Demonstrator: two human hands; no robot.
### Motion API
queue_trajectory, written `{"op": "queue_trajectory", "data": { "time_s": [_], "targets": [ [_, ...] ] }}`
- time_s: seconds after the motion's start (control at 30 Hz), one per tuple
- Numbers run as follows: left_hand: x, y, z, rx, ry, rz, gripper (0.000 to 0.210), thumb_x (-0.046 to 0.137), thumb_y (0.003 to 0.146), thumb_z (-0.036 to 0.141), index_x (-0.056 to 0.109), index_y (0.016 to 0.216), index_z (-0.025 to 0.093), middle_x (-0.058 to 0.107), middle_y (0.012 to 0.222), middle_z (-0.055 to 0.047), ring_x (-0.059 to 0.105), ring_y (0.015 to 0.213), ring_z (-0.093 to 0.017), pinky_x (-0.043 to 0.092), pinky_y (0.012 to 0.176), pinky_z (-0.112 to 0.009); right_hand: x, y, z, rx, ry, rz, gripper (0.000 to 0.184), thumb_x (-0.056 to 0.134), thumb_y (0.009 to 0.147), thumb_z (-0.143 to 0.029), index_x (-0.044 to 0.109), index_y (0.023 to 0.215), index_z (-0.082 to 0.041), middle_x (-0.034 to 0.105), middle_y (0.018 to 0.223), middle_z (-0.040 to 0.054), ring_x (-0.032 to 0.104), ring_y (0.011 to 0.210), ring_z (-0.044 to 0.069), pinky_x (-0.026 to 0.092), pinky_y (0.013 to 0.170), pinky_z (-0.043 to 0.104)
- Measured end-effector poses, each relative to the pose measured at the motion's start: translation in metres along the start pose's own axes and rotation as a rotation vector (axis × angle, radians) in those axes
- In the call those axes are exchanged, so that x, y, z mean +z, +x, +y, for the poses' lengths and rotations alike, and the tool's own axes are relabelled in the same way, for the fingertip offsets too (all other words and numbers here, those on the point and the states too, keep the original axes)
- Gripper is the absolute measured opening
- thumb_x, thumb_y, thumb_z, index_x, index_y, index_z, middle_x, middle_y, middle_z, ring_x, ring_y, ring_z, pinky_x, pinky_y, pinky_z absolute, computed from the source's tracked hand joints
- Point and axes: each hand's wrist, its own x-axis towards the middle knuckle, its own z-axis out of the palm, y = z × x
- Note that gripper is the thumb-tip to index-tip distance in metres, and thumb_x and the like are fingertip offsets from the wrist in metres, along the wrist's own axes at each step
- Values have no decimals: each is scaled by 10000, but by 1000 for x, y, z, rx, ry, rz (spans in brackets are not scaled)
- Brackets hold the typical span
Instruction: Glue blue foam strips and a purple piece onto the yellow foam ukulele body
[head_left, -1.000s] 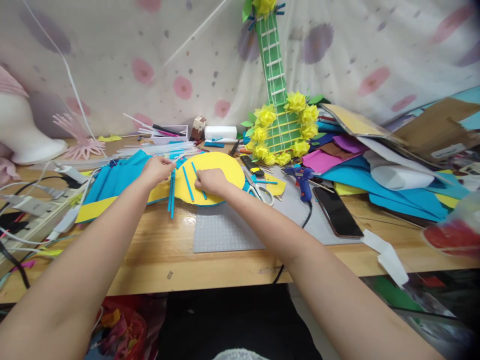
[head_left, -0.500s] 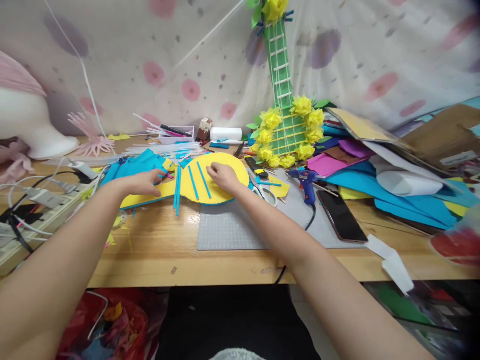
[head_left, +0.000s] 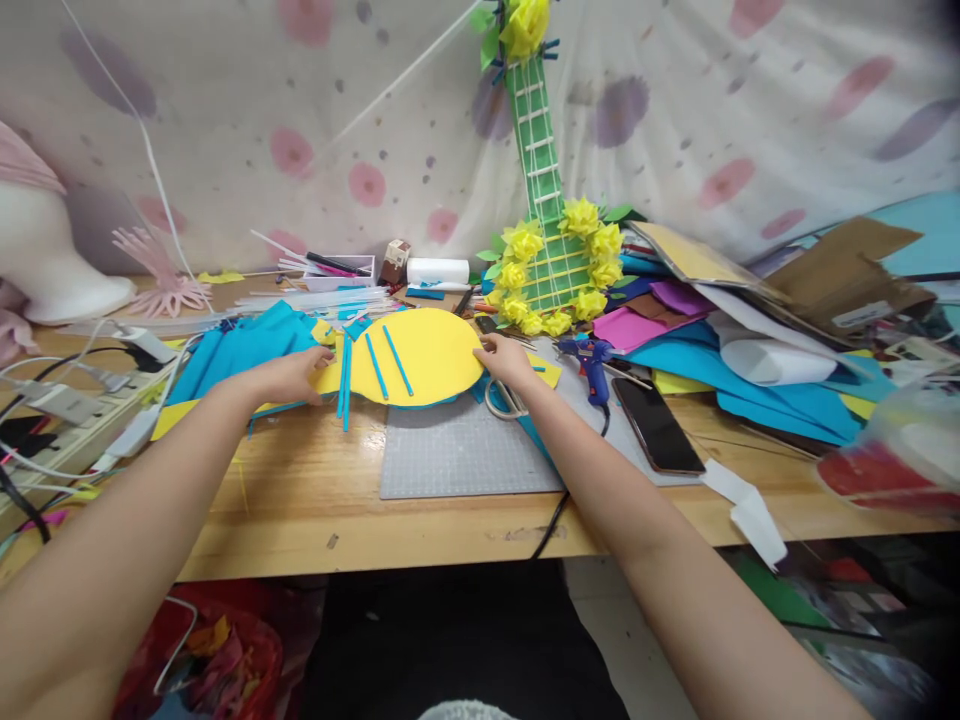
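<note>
A yellow guitar-shaped cutout (head_left: 442, 350) with a blue underside lies across the table, its neck to the left. My left hand (head_left: 304, 375) grips the neck. At the rounded right end, my right hand (head_left: 504, 358) pinches the edge between thumb and fingers. Two thin blue sticks (head_left: 397, 360) lie slanted on the yellow body. More blue sticks (head_left: 344, 385) lie across the neck close to my left fingers and jut past its front edge. Scissors (head_left: 501, 402) rest just under my right hand, partly hidden by it.
A blue glue gun (head_left: 592, 368) and a phone (head_left: 658, 425) lie right of the grey cutting mat (head_left: 457, 460). Behind stands a green paper guitar (head_left: 541, 150) with yellow flowers. Coloured sheets (head_left: 772, 395) pile up at right; a power strip (head_left: 67, 430) with cables sits at left.
My right hand has moved from above the yellow body to its right edge and taken hold there. The cutout has shifted slightly, with my left hand still at its neck.
</note>
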Motion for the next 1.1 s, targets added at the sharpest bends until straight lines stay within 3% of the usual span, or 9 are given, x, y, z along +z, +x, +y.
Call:
{"op": "queue_trajectory", "data": {
  "time_s": [0.23,0.4,0.53,0.6,0.67,0.77,0.87,0.97,1.1],
  "targets": [
    [4,3,-3,62,7,-65,909,652,506,297,310,1338,163,419,1369,-154,417,1247,-266,356,996,-319,-1,-13,21,60,215,-30,401,560,713,-254,551,1096,-138,656,931,61,612,761,145,463,679,251],
    [2,6,17,59,85,-73,912,637,504,302,323,1349,165,446,1353,-135,440,1224,-278,383,954,-302,-15,-27,32,116,353,-87,385,572,715,-231,512,1078,-118,643,906,77,574,584,108,456,540,235],
    [-9,9,36,20,116,-101,897,618,488,220,352,1341,145,471,1330,-139,492,1169,-267,418,884,-265,-27,-32,36,95,405,-78,410,569,730,-236,484,1119,-138,637,926,72,565,576,95,442,504,215],
    [-16,10,47,29,114,-38,780,603,517,208,437,1278,147,495,1306,-127,512,1139,-263,421,868,-263,-36,-34,43,57,374,-51,387,587,730,-271,512,1088,-144,638,911,69,583,632,105,456,549,219],
    [-20,13,61,22,94,97,601,593,580,245,527,1173,168,561,1226,-104,546,1082,-256,427,847,-274,-50,-39,55,17,321,-99,327,599,729,-326,565,1001,-147,640,884,67,588,666,116,463,588,229],
    [-15,20,87,-50,47,275,330,560,680,327,613,977,194,655,1007,-95,601,933,-261,446,774,-314,-81,-52,75,3,302,-345,310,594,729,-420,612,887,-154,652,832,62,586,669,127,456,586,234],
    [0,29,113,-96,66,330,214,539,720,356,639,812,191,664,924,-116,604,917,-292,443,760,-344,-111,-63,96,90,283,-490,376,602,699,-503,630,840,-156,665,838,79,601,700,149,442,561,233],
    [15,41,131,-147,108,257,246,574,701,375,647,810,167,656,943,-159,591,960,-334,441,788,-380,-125,-65,112,254,136,-385,421,597,678,-557,612,757,-144,654,738,88,588,636,156,421,528,246],
    [21,54,143,-248,103,165,300,650,626,295,640,878,131,616,1073,-213,560,1025,-377,438,816,-420,-113,-54,125,333,-148,-86,519,600,629,-629,582,814,-144,619,631,66,557,554,180,398,507,283]
  ]
}}
